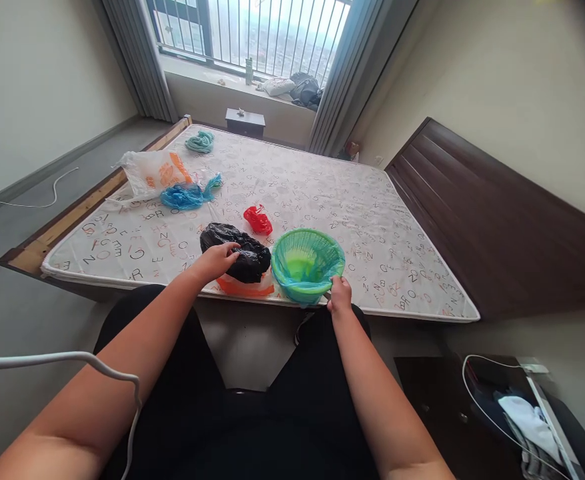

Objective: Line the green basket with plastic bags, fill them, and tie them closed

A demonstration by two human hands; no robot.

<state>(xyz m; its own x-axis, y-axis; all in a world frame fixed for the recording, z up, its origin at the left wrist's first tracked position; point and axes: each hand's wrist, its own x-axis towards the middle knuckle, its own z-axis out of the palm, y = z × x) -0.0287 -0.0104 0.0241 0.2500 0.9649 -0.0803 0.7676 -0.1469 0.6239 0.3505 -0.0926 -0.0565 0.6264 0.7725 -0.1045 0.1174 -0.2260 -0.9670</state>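
My right hand (340, 293) grips the near right rim of a green plastic basket (306, 267), fingers closed around the edge. A thin blue-green plastic bag (317, 275) lines the basket and folds over its rim. My left hand (217, 261) rests on a crumpled black plastic bag (245, 257), its fingers bent together on the top. Under the black bag, part of an orange plastic bag (245, 287) shows at the mattress edge. A small red plastic bag (258, 220) lies just behind, between the black bag and the basket.
On the mattress (352, 207), a blue plastic bag (185, 196), a white bag with orange print (155, 175) and a teal coiled cloth (200, 141) lie farther left. A dark headboard (497, 220) stands at right. A white cable (97, 365) crosses near my left arm.
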